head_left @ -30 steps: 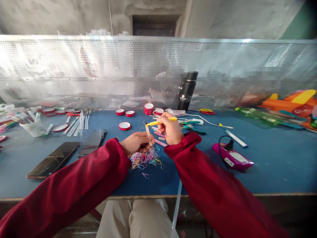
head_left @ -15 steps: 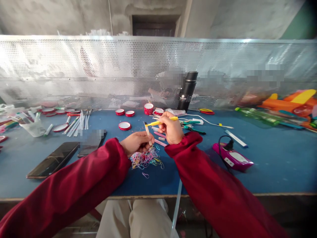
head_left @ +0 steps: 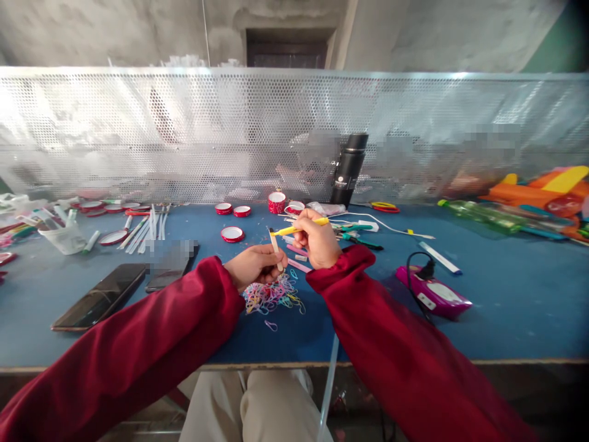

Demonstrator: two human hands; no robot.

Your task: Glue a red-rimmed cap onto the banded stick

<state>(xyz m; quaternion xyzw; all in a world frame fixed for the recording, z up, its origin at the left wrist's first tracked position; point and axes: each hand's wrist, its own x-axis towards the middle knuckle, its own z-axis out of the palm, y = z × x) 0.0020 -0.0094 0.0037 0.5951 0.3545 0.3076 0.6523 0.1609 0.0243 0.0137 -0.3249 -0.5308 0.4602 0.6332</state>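
Note:
My left hand [head_left: 257, 265] pinches a pale flat stick [head_left: 276, 247] that stands nearly upright, its upper end dark. My right hand [head_left: 318, 240] is closed round a slim yellow tool [head_left: 294, 229], held almost level. The tool's dark left tip meets or nearly meets the stick close to its upper end; actual contact is too small to tell. Just below my left hand lies a heap of small colourful loops [head_left: 272, 298], with one purple loop [head_left: 271, 325] apart from it. Pink pieces [head_left: 299, 265] lie between and behind my hands.
Two dark phones [head_left: 100, 297] lie at the left, near a white cup of pens [head_left: 64, 236]. Red-rimmed lids [head_left: 232, 234] and a black bottle [head_left: 350, 169] are farther back. At the right are a magenta device [head_left: 432, 293] with a black cable and a green bottle [head_left: 483, 216].

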